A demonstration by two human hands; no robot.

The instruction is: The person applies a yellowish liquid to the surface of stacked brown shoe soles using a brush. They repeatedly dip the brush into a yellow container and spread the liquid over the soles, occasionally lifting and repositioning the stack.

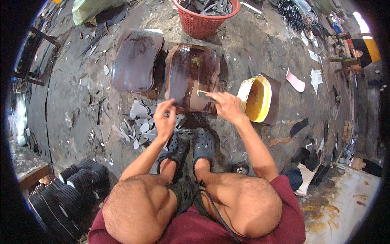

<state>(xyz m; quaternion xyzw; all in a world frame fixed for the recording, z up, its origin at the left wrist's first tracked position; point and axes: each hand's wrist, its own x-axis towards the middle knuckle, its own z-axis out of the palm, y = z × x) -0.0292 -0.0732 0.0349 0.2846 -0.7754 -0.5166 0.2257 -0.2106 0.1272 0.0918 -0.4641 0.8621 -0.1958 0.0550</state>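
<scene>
In my right hand (227, 106) is a small brush (202, 93) with a yellowish wet tip, held over the right side of a glossy dark brown board (183, 77). Wet streaks of a yellowish, glue-like liquid shine on that board. My left hand (164, 122) is at the board's near left corner, its fingers bent and blurred, so I cannot tell whether they hold anything. Below and beside it lies a loose heap of grey cut-out pieces (140, 116). Right of my right hand stands a cut-open yellow container (266, 95) with amber liquid inside.
A second dark brown board (136, 61) lies to the left. Beyond is a red basket (201, 25) of grey pieces. Stacked dark soles (67, 195) stand at lower left. A pink scrap (295, 80) and other offcuts litter the floor. My feet wear dark clogs (204, 144).
</scene>
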